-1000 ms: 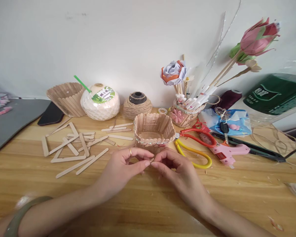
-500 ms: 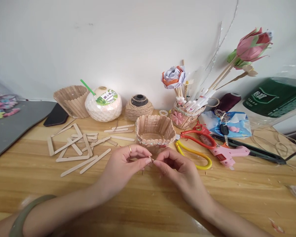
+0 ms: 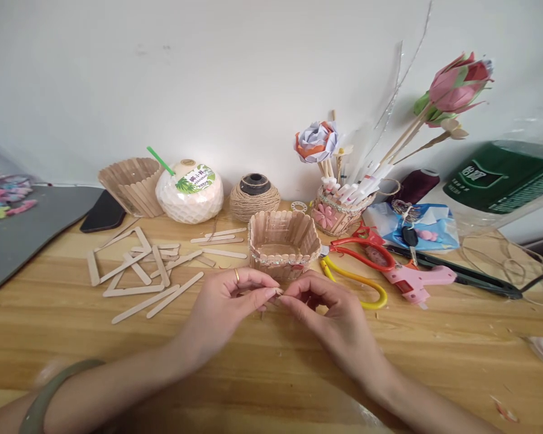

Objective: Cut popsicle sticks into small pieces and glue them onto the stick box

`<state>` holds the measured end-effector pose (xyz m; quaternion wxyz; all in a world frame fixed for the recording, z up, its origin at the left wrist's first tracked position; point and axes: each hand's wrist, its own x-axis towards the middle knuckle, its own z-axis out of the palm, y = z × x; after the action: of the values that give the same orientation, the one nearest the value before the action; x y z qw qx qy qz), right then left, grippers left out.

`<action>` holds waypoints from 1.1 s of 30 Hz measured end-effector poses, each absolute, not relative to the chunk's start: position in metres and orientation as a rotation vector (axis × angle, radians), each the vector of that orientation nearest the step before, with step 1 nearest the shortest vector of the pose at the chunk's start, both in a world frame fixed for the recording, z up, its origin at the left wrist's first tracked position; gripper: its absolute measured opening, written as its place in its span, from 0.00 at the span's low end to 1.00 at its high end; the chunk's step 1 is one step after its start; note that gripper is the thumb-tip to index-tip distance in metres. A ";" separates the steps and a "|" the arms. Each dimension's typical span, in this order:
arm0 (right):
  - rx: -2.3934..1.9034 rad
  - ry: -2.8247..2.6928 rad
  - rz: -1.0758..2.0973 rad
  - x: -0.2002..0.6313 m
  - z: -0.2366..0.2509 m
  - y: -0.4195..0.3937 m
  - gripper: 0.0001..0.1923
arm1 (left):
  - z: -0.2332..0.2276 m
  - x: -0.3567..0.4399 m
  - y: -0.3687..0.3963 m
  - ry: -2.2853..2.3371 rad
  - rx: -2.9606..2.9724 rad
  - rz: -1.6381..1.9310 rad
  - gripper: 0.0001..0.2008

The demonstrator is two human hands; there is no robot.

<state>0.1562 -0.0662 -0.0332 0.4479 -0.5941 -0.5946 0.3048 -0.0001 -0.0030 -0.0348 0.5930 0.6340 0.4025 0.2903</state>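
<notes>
My left hand (image 3: 238,295), with a ring on one finger, is closed in a pinch in front of the small popsicle-stick basket (image 3: 285,232). Facing it, my right hand (image 3: 328,307) pinches too, and the fingertips of both nearly meet. Between them shows a small tan strand (image 3: 278,292), mostly hidden by the fingers; it looks like twine. The basket stands upright just behind my hands, with a beaded trim along its front and a bit of pink showing low down.
Loose popsicle sticks (image 3: 140,265) lie to the left. Behind stand a twine spool (image 3: 254,198), a wrapped coconut (image 3: 190,191) and another stick basket (image 3: 131,184). To the right are pliers (image 3: 357,289), a pink glue gun (image 3: 420,280) and a pen-filled basket (image 3: 332,214).
My fingertips have shifted slightly around the small strand, both hands still pinching close together. The basket and tools stay in place; the view has moved a little.
</notes>
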 end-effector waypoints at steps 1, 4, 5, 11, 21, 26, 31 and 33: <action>-1.472 -1.482 0.746 0.157 -0.033 -0.066 0.08 | -0.035 0.000 -0.003 0.937 1.474 0.671 0.07; -1.485 -1.515 0.717 0.157 -0.032 -0.067 0.07 | -0.034 0.000 -0.003 0.939 1.482 0.663 0.07; -1.494 -1.523 0.707 0.158 -0.032 -0.067 0.07 | -0.034 0.000 -0.003 0.941 1.485 0.658 0.07; -1.500 -1.517 0.674 0.159 -0.032 -0.068 0.07 | -0.032 0.000 -0.003 0.937 1.499 0.646 0.07; -1.461 -1.526 0.680 0.159 -0.034 -0.068 0.06 | -0.030 0.000 -0.003 0.933 1.464 0.649 0.05; -1.458 -1.513 0.697 0.159 -0.032 -0.067 0.07 | -0.030 -0.002 -0.005 0.924 1.406 0.665 0.05; -1.481 -1.489 0.728 0.159 -0.032 -0.066 0.08 | -0.031 -0.001 -0.005 0.901 1.364 0.694 0.06; -1.491 -1.480 0.763 0.158 -0.033 -0.066 0.09 | -0.031 0.000 -0.005 0.915 1.364 0.699 0.06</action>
<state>0.1583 -0.0660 -0.0326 0.4379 -0.5997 -0.5953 0.3069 0.0005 -0.0054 -0.0314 0.6277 0.5948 0.3990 0.3049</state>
